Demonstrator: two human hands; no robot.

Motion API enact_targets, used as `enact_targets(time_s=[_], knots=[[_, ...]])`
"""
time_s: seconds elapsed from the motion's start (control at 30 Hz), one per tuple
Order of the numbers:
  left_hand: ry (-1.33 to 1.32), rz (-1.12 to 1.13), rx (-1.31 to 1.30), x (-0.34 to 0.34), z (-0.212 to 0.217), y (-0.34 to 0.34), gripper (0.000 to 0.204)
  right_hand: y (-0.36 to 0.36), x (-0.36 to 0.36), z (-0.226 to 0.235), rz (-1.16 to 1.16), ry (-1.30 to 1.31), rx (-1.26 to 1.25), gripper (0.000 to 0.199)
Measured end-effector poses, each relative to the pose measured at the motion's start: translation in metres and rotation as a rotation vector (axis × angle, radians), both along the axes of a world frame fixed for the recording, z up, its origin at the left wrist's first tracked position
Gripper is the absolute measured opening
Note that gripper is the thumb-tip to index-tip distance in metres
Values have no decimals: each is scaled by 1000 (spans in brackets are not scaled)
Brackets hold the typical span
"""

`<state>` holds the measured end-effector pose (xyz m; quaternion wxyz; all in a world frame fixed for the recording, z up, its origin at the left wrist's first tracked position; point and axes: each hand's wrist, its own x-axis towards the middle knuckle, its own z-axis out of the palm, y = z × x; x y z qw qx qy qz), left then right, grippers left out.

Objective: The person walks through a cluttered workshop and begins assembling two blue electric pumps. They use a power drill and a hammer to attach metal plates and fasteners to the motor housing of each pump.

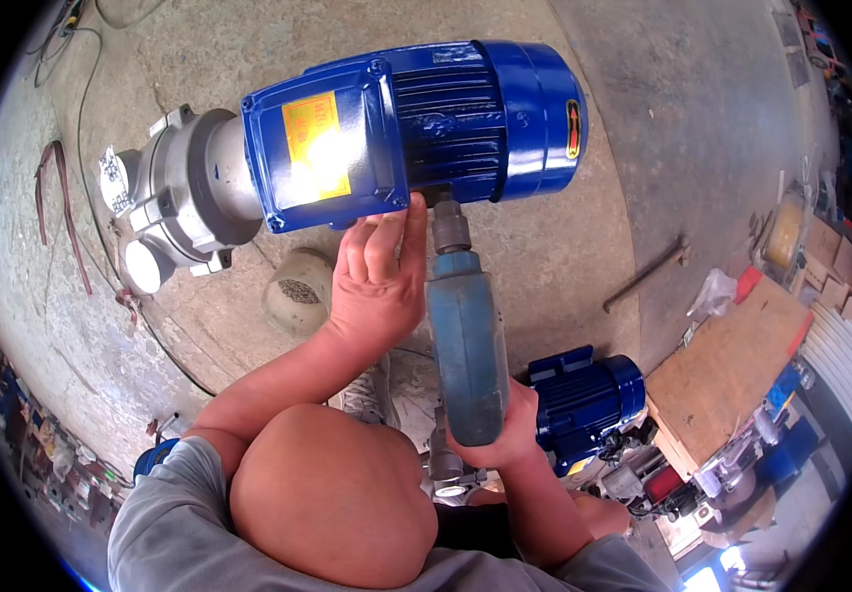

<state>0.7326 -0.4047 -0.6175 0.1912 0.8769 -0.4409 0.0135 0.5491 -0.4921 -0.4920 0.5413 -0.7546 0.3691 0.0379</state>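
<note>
A large blue electric motor (445, 118) with a yellow label and a silver pump head (184, 197) fills the upper middle of the view. My left hand (376, 286) reaches up from below and grips the lower edge of its blue terminal box. My right hand (507, 434) holds a blue power driver (465, 345) by its lower end. The driver stands upright, and its grey socket (449, 227) presses against the motor's underside, right beside my left fingers. My bare knee (332, 493) is below.
A second, smaller blue motor (584, 400) lies by my right wrist. A round grey cap (297, 291) sits on the concrete floor. A metal rod (643, 276), a wooden board (732, 365) and cardboard boxes (830, 266) are at the right. Cables (85, 148) trail at the left.
</note>
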Motion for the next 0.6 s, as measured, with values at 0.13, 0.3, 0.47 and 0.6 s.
enact_targets(time_s=[0.13,0.3,0.47,0.6], knots=[[-3,3,3,-1,-1,0,63,-2,1,0,15,-10,0,31],[7,-1,2,0,0,0,63,-2,2,1,20,-17,-19,30],[-14,-7,1,0,-2,0,63,-3,1,-1,21,-24,-27,30],[-10,0,5,-1,-2,1,63,-5,-2,-2,26,-19,-18,31]])
